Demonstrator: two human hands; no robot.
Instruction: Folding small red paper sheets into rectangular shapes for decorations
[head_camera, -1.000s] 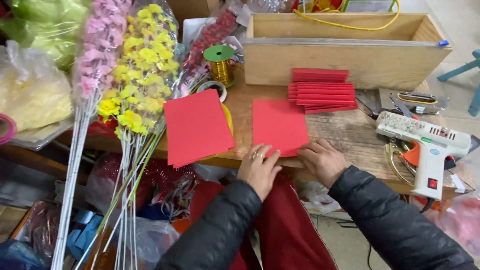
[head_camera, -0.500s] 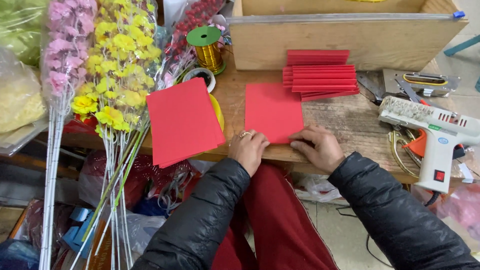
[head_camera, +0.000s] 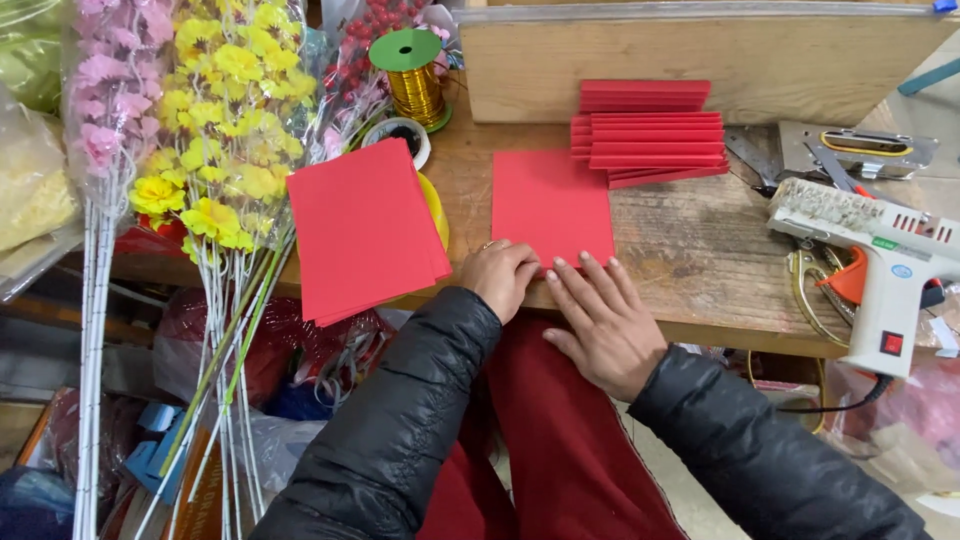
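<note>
We have a single red paper sheet (head_camera: 552, 205) lying flat on the wooden tabletop (head_camera: 700, 250), its near edge at the tabletop's front edge; our left hand (head_camera: 500, 275) is curled with its grip closed over the sheet's near left corner, though we cannot tell whether the fingers pinch the paper or only press it; our right hand (head_camera: 598, 320) lies flat and open, fingers spread, fingertips on the sheet's near edge, holding nothing.

As far as we can judge, the work on this sheet is at its start; it looks flat with no crease showing, apart from whatever our hands hide at the near edge; a stack of pleated red pieces (head_camera: 648, 132) sits just beyond the sheet's far right corner, which suggests several are done; a pile of flat red sheets (head_camera: 365, 230) lies to the left, overhanging the front edge, so a good share seems left.

Around us: a yellow disc (head_camera: 437, 208) peeks out from under that pile; a spool of gold wire (head_camera: 413, 82) with a green top and a small tape roll (head_camera: 400, 138) stand behind it; bundles of yellow artificial flowers (head_camera: 225, 120) and pink ones (head_camera: 105, 100) lean at the left; a white glue gun (head_camera: 885, 270) rests at the right, with a stapler (head_camera: 855, 152) behind it and a wooden box (head_camera: 700, 60) at the back; nothing lies on the sheet itself.
</note>
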